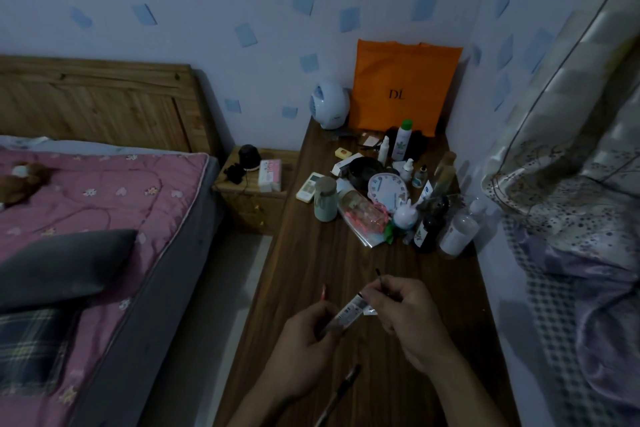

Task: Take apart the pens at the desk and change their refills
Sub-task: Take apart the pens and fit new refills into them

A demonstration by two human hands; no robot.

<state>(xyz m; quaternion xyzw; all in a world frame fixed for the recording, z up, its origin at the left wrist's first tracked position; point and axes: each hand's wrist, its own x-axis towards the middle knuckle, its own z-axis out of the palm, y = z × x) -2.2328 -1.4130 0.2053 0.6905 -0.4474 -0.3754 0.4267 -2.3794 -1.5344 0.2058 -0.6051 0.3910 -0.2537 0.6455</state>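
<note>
A dark pen (337, 395) lies at the near edge of the desk (304, 263), apparently still assembled. Above it, the left hand (304, 345) grips a clear labelled tube (346, 314). The right hand (410, 317) pinches a thin refill (382, 282) at the tube's upper end. Judgement: one refill change in progress, the dark pen outstanding. Bottles (459, 232) crowd the far end.

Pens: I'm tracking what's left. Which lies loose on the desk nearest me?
The dark pen on the desk at the bottom edge; the left hand grips the labelled pen, the right hand a refill.
</note>
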